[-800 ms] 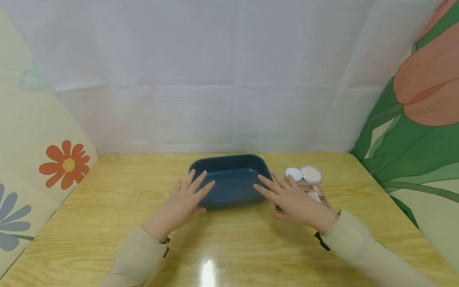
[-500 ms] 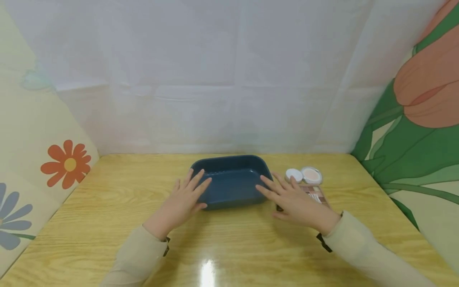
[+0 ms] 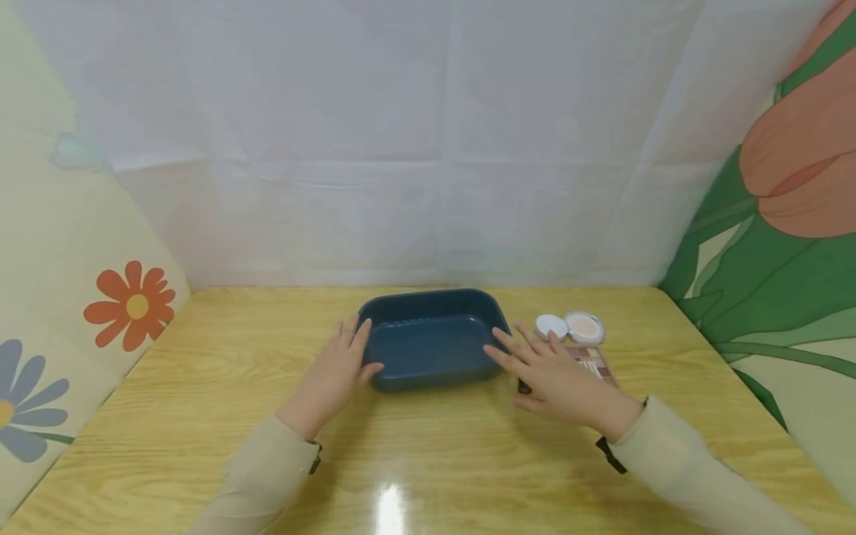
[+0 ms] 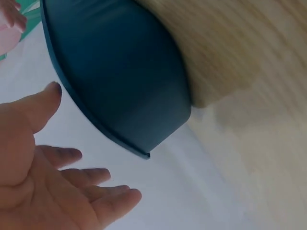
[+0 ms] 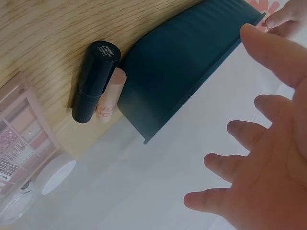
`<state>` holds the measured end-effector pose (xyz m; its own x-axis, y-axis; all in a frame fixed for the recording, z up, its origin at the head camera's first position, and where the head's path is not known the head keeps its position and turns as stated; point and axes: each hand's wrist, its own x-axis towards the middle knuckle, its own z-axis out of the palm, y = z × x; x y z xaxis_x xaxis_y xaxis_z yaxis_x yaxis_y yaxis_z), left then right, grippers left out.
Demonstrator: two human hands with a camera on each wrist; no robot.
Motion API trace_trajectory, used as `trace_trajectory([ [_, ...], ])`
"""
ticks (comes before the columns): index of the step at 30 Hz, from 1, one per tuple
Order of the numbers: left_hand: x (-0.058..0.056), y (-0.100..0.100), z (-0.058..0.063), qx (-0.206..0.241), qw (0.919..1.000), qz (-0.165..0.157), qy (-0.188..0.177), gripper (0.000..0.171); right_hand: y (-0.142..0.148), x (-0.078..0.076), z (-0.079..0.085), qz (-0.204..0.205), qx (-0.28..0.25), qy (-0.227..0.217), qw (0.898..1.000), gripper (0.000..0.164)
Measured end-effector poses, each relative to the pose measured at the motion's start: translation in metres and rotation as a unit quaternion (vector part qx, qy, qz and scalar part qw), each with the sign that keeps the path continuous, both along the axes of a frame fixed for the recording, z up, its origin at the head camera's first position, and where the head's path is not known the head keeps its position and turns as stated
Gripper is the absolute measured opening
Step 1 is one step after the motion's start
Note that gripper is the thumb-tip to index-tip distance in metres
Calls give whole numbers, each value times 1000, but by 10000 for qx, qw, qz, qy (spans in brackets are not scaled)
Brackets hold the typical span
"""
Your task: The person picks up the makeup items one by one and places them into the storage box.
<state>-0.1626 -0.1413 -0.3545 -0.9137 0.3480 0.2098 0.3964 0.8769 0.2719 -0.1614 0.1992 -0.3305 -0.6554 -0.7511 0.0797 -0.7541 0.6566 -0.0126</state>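
A dark blue rectangular bin [image 3: 435, 349] stands on the wooden table. At its left end is my left hand [image 3: 329, 379], fingers loosely straight and holding nothing; the left wrist view shows a gap between thumb and rim. Over the bin's right end my right hand [image 3: 560, 380] spreads its fingers, gripping nothing. The right wrist view shows a black cylindrical tube [image 5: 96, 81] and a pale pink tube [image 5: 112, 96] lying beside the bin. Partly behind the right hand lies an eyeshadow palette [image 3: 597, 364]. An opened white powder compact [image 3: 584, 327] sits just beyond it.
The wooden table [image 3: 441, 461] reaches a white cloth backdrop [image 3: 428, 186] behind the bin. Flower-printed panels [image 3: 789, 297] border both sides. Black bands [image 3: 610, 455] show at the sleeve cuffs.
My left hand's fingers have drawn closer together and moved left, back from over the bin's inside toward its left rim. The right hand stays nearly still, and the bin has not visibly moved.
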Motion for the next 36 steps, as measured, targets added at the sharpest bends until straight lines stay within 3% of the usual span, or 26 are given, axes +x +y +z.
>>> trace_trajectory([
  [3,-6,-1,-4,543,9971,201,-498,71,1,-1,0,-34,47,44,10000,81],
  [5,-10,0,-7,1043,9900,313,-893,71,2,-2,0,-85,65,54,9999,81],
  [8,-16,1,-11,1853,9718,473,-1379,70,4,-3,0,-158,81,83,9998,80],
  [14,-21,3,-14,2840,9359,853,-1899,64,10,-2,-2,-355,-7,38,9994,77],
  [21,-23,5,-16,4660,8363,986,-2716,52,17,0,-7,-747,-52,-13,9972,77],
  [24,-23,5,-19,4785,8262,1103,-2762,50,25,2,-14,-855,-63,151,9962,77],
  [30,-27,5,-18,4800,8253,1166,-2737,49,38,5,-28,-1110,-403,59,9930,78],
  [36,-36,3,-14,4639,8362,1220,-2657,50,50,1,-31,-1361,-837,-25,9871,76],
])
